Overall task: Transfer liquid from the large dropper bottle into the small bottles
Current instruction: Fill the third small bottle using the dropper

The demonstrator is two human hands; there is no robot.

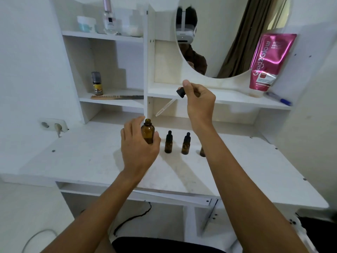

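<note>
Thumb and fingertips of your right hand (199, 105) are pinched together on the black rubber cap of the dropper (180, 93). Its glass pipette (165, 108) slants down and left, the tip in the air just above and beside the open neck of the large dropper bottle (148, 133). That slant aims the tip back at the neck, probably so a stray drip lands near the bottle. I cannot tell whether the pipette holds any liquid.

Your left hand (138, 145) is clamped round the amber body, fingers on its far side and thumb on the near right, steadying it upright while the mouth is uncovered. Your fingers hide whether its base sits on the white desktop (82, 157).

Just right of it stands a small bottle (168, 143), then a second small bottle (186, 145), each capped with its own dropper. A third bottle (202, 152) is mostly hidden behind your right forearm. By my reading, those caps must come off before any liquid can go in.
</note>
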